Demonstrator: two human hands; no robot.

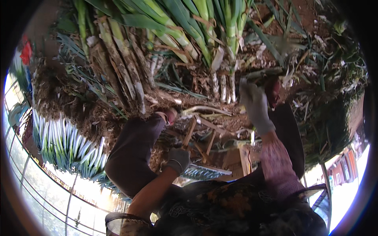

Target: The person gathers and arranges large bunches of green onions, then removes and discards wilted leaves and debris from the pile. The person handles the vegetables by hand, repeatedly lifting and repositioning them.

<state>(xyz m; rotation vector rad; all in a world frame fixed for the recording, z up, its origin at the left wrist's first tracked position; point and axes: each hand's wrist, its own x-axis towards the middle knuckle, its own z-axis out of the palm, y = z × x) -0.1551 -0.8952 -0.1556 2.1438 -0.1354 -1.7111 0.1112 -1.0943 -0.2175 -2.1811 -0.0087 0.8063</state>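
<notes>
My right hand (254, 103), in a grey glove, reaches forward over the soil. It is blurred, and its fingers cannot be made out well. Just left of it are the white stems (223, 88) of some leeks or long green onions, whose green leaves (203, 26) rise at the top of the view. My left hand (179, 159), gloved too, is down between my knees with fingers curled. It is beside a wooden frame (189, 134); whether it grips anything is hidden.
Soil-covered stalks (124, 63) lean together at upper left. Cleaned white-stemmed onions (71, 140) lie in a row at far left, roots toward the soil. A dark leafy heap (327, 118) stands at right. Loose peelings (206, 109) litter the ground by my shoe (169, 115).
</notes>
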